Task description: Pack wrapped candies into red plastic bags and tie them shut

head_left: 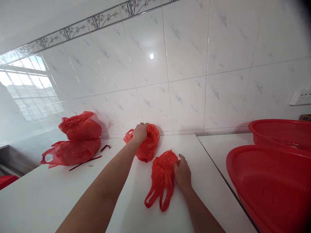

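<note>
My left hand (140, 132) reaches far across the white counter (48, 194) and its fingers are curled over the top of a bulging red plastic bag (148, 147) that stands against the tiled wall. Nearer to me, my right hand (182, 173) grips the side of a second red plastic bag (161, 179). This one lies flat and crumpled on the counter, its two handle loops pointing toward me.
Two more full red bags (77, 139) are stacked at the back left, with thin red strips (85, 160) lying beside them. Two red mesh baskets (274, 184) fill the right side. A wall socket (300, 97) sits above them.
</note>
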### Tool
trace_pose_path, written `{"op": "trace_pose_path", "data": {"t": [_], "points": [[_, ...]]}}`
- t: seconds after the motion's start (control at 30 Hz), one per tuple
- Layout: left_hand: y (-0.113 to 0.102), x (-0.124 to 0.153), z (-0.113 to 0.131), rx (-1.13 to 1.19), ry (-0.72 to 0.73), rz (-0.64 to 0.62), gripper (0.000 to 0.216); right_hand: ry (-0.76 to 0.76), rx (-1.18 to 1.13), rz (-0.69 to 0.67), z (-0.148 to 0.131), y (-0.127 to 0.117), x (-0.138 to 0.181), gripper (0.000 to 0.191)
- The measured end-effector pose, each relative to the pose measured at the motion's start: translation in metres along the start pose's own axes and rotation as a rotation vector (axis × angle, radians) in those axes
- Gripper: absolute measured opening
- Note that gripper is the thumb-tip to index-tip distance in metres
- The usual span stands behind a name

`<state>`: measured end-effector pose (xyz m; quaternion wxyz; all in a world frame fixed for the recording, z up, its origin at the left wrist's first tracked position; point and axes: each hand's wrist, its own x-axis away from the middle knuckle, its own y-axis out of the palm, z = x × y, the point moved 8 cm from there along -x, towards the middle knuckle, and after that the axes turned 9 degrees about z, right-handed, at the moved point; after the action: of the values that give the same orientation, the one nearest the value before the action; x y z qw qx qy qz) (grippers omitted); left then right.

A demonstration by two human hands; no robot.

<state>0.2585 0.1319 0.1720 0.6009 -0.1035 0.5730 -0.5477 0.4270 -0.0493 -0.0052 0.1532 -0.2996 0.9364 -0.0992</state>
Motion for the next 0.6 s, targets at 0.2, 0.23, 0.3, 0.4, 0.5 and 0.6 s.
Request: {"op": "trace_pose_path", "data": {"t": [0.2, 0.23, 0.3, 0.4, 0.5, 0.6], "points": [[-0.015, 0.003, 0.018, 0.055, 0.0, 0.114, 0.024, 0.088, -0.214, 0.127, 0.012, -0.021, -0.013, 0.021], [-0.026, 0.003, 0.02, 0.07, -0.015, 0.181, 0.026, 0.11, -0.225, 0.145, 0.015, -0.024, -0.015, 0.021], [-0.052, 0.009, 0.032, 0.163, 0.023, 0.36, 0.03, 0.149, -0.26, 0.176, 0.021, -0.028, -0.02, 0.024], [-0.078, 0.03, 0.067, 0.371, 0.28, 0.517, 0.029, 0.181, -0.317, 0.184, 0.025, -0.027, -0.023, 0.029], [-0.059, 0.053, 0.103, 0.397, 0.499, 0.324, 0.031, 0.21, -0.355, 0.167, 0.027, -0.029, -0.022, 0.029], [-0.022, 0.077, 0.118, 0.303, 0.495, 0.046, 0.045, 0.214, -0.376, 0.127, 0.028, -0.038, -0.021, 0.029]]}}
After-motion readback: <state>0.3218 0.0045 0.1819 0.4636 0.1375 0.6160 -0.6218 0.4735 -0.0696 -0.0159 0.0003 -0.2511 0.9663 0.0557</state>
